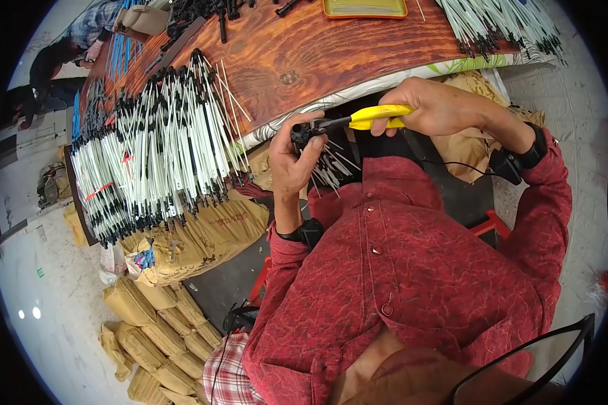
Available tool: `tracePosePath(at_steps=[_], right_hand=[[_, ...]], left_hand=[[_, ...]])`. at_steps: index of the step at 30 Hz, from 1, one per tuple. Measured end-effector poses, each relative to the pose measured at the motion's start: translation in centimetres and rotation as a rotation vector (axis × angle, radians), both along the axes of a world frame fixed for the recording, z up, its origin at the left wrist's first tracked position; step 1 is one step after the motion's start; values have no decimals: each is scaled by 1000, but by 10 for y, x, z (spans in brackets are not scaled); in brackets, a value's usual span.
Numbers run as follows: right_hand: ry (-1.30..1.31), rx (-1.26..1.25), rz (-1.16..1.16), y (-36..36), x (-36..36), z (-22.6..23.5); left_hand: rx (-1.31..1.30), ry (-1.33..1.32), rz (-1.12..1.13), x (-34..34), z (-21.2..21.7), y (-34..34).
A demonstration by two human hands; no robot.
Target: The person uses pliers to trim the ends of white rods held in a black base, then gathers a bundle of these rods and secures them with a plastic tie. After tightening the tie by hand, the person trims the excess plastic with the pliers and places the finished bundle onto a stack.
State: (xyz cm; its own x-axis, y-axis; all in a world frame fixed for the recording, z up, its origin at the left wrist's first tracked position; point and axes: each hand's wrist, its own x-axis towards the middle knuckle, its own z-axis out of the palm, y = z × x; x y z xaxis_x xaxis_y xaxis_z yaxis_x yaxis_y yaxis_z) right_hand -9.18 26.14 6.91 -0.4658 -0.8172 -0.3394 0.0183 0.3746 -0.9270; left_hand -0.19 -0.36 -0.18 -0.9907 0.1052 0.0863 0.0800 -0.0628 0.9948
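My right hand [425, 108] is closed round the yellow handles of a pair of pliers [378, 116]. Their dark jaws reach left to a small black fitting [304, 133], which my left hand [292, 160] pinches between thumb and fingers. Several thin pale metal rods [334, 167] hang below the fitting, over my lap; whether they are joined to it, I cannot tell. The exact spot where the jaws bite is too small to make out.
A heap of pale rods with black ends [162, 142] covers the left of the wooden table [290, 61]; another bundle [500, 23] lies far right. A yellow-rimmed tray [365, 15] and black parts [216, 13] sit at the back. Brown sacks [203, 236] stand below, and another person [67, 54] works far left.
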Motion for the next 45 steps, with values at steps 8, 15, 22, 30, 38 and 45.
tracePosePath(at_steps=[8, 15, 22, 30, 38, 45], right_hand=[[54, -21, 46, -2, -2, -6], [244, 51, 48, -3, 3, 6], [292, 97, 66, -4, 6, 17], [225, 126, 66, -5, 11, 11], [145, 78, -69, -6, 9, 11], [61, -261, -279, -29, 21, -21]], left_hand=[[69, 58, -9, -2, -7, 0], [101, 30, -7, -5, -11, -1], [101, 55, 4, -5, -12, 1], [71, 46, 2, -1, -5, 1], [147, 198, -53, -11, -15, -4], [255, 214, 72, -11, -11, -5]])
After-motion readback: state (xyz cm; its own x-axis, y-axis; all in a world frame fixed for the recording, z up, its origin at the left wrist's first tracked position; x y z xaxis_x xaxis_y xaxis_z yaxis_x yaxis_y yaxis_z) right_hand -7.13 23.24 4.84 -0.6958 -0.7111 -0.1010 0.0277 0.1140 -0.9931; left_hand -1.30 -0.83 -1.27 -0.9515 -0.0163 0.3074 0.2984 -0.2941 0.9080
